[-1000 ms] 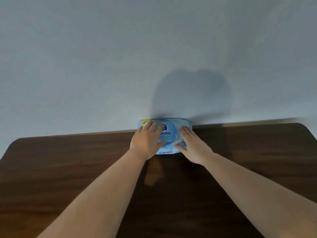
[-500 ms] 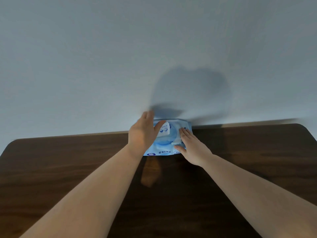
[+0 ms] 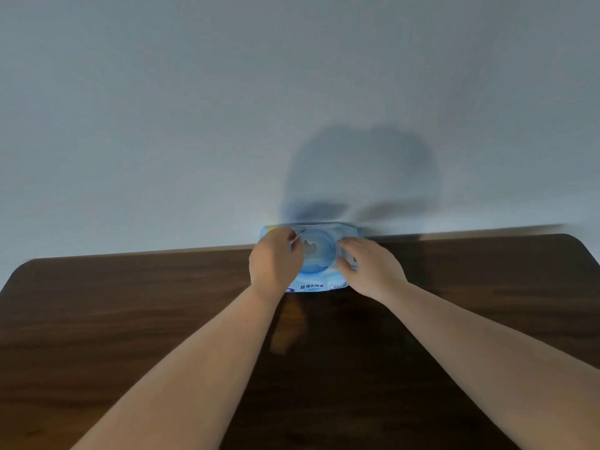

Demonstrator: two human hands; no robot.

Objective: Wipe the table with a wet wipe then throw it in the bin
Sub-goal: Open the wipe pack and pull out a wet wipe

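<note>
A light blue wet wipe pack [image 3: 312,285] lies at the back edge of the dark wooden table [image 3: 130,306], against the wall. Its round lid is lifted, and a bit of white wipe [image 3: 311,247] shows in the opening. My left hand [image 3: 276,264] is at the pack's left side, fingers pinched on the raised lid flap. On the pack's right side, my right hand [image 3: 370,267] presses down and holds it steady. No bin is in view.
A plain pale wall [image 3: 194,125] rises directly behind the table, with my shadow on it. The table's rounded far corners [image 3: 571,237] show at left and right.
My left hand has lifted the lid from the top of the pack and folded it back to the left, exposing the opening. My right hand has stayed on the pack's right side.
</note>
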